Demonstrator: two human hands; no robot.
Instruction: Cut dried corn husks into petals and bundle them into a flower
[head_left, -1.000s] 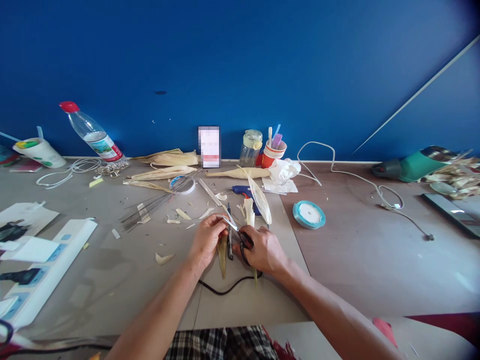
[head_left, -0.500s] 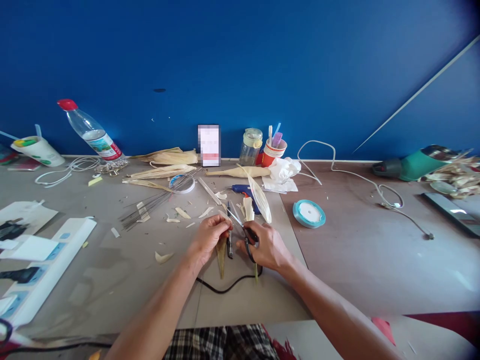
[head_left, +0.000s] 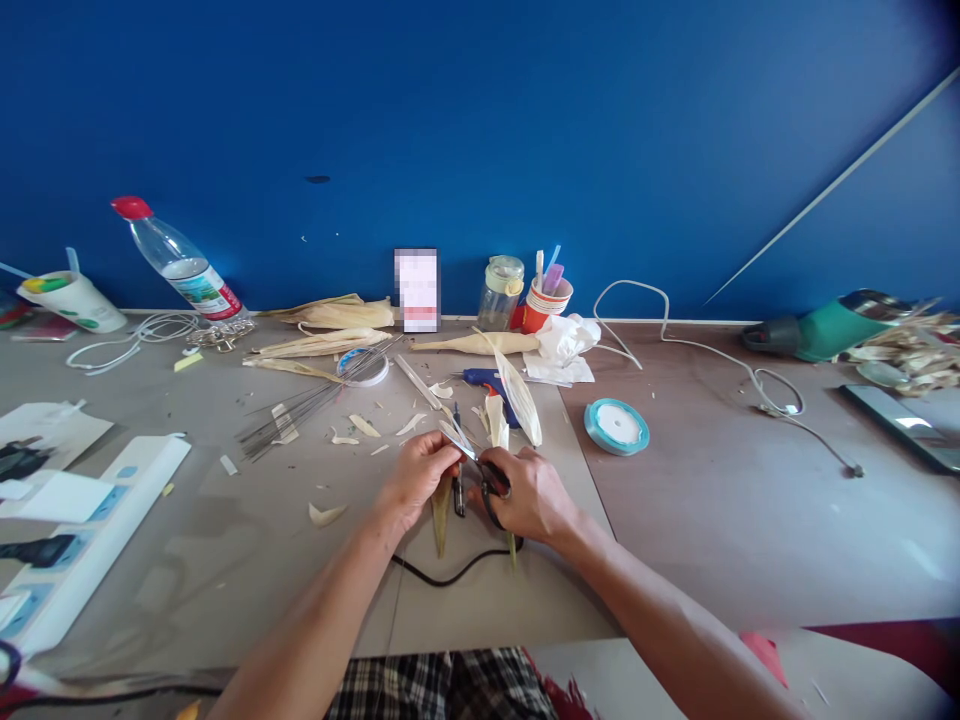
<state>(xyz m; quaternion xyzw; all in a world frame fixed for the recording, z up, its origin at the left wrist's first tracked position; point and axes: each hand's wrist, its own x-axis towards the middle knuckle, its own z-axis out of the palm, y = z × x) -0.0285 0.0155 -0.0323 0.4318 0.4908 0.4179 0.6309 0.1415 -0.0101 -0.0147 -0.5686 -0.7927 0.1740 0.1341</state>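
Observation:
My left hand (head_left: 421,478) is closed in a pinch on a strip of dried corn husk (head_left: 441,520), whose pointed end hangs below the fingers. Black-handled scissors (head_left: 493,482) are in my right hand (head_left: 529,490), their blades reaching left to my left fingertips. Whether the blades are on the husk there is too small to tell. Between my hands a black pen (head_left: 459,494) lies on the table. Just beyond, a pale husk piece (head_left: 517,395) leans over a blue glue gun (head_left: 484,378). A greenish husk tip pokes out beneath my right hand.
Thin wires (head_left: 300,412) and husk scraps (head_left: 364,426) lie left of centre. A turquoise ribbon spool (head_left: 616,427) sits to the right. Along the wall stand a tilted bottle (head_left: 196,283), a phone (head_left: 417,292), a glass jar (head_left: 501,295) and a red cup (head_left: 546,302). A power strip (head_left: 112,530) is at left.
The scissors have swung left and lower, so their blades now meet my left fingertips. The blades look closer together. My left hand has barely moved.

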